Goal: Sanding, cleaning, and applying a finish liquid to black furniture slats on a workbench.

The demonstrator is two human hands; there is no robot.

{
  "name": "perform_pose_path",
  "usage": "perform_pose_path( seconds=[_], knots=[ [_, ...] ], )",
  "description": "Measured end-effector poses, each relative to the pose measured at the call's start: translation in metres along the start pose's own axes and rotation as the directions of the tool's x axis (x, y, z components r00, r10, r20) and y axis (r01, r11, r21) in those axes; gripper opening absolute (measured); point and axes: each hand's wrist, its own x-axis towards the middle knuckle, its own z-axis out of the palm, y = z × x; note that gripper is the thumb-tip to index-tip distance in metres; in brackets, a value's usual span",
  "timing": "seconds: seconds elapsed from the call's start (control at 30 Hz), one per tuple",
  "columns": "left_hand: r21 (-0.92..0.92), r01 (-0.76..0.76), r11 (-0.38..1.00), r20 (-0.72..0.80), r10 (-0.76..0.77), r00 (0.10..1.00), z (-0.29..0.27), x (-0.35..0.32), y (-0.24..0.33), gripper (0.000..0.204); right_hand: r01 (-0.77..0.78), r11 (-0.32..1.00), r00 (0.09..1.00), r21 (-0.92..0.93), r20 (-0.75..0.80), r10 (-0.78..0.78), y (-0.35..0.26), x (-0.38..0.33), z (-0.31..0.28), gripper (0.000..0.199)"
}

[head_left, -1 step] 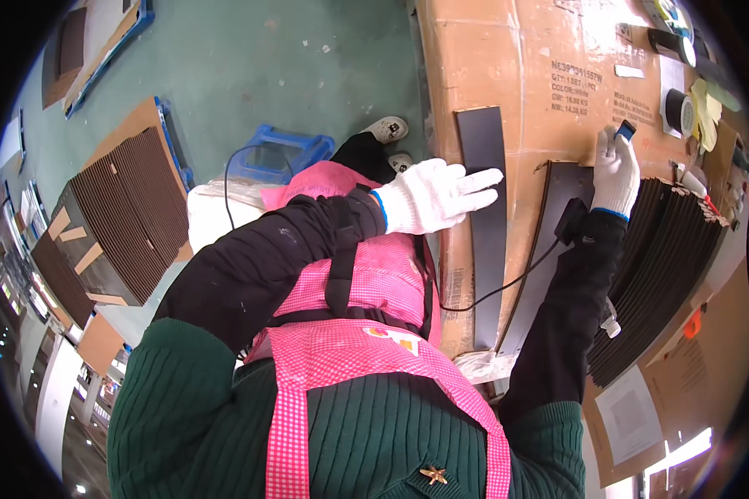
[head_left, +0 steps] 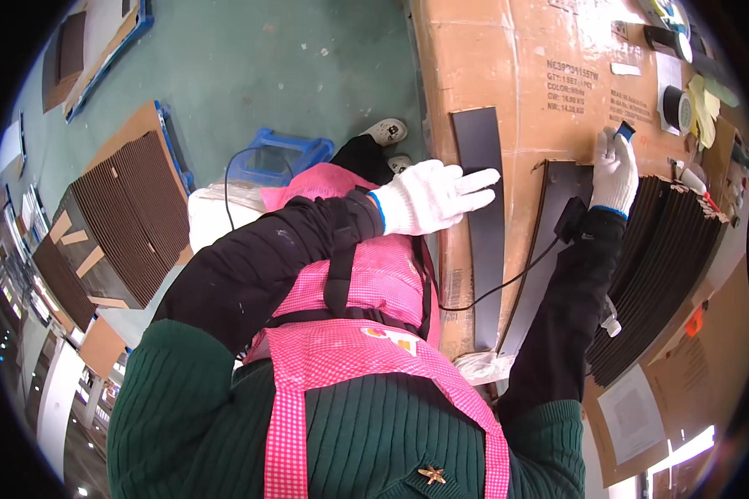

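My left hand [head_left: 438, 198], in a white knit glove, is stretched out with its fingers over a long dark grey board [head_left: 487, 266]. Its fingertips reach the board's face; whether they press on it I cannot tell. Farther right, my right hand [head_left: 615, 173], gloved too, grips a small dark blue block-like piece [head_left: 626, 130] between thumb and fingers. Under that wrist, a second dark board [head_left: 564, 187] lies partly covered by my sleeve. Both boards rest on a work surface covered with brown cardboard [head_left: 524, 75].
A stack of dark boards [head_left: 666, 274] stands right of my right forearm. Black rolls [head_left: 677, 108], a yellow-green cloth [head_left: 704, 112] and a red-handled tool [head_left: 711, 202] sit at the far right. On the floor at left are a blue plastic stool [head_left: 308, 154] and stacked brown panels [head_left: 129, 216].
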Motion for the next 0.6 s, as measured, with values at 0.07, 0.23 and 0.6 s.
perform_pose_path(
  seconds=[0.07, 0.23, 0.6],
  knots=[
    [0.023, -0.001, 1.000, 0.029, 0.001, 1.000, -0.005, 0.001, 0.002, 0.056, -0.020, 0.995, 0.969, -0.101, -0.249, -0.006, 0.001, 0.001, -0.003, 0.039],
    [0.089, 0.025, 0.996, 0.231, -0.046, 0.972, -0.017, 0.021, 0.023, 0.048, 0.045, 0.714, 0.927, -0.698, -0.238, -0.291, 0.021, 0.005, -0.040, 0.061],
    [0.034, -0.421, 0.906, 0.478, 0.355, 0.803, 0.019, 0.069, 0.035, 0.113, 0.183, 0.875, 0.952, -0.448, -0.141, -0.271, -0.034, -0.193, -0.013, 0.021]
  ],
)
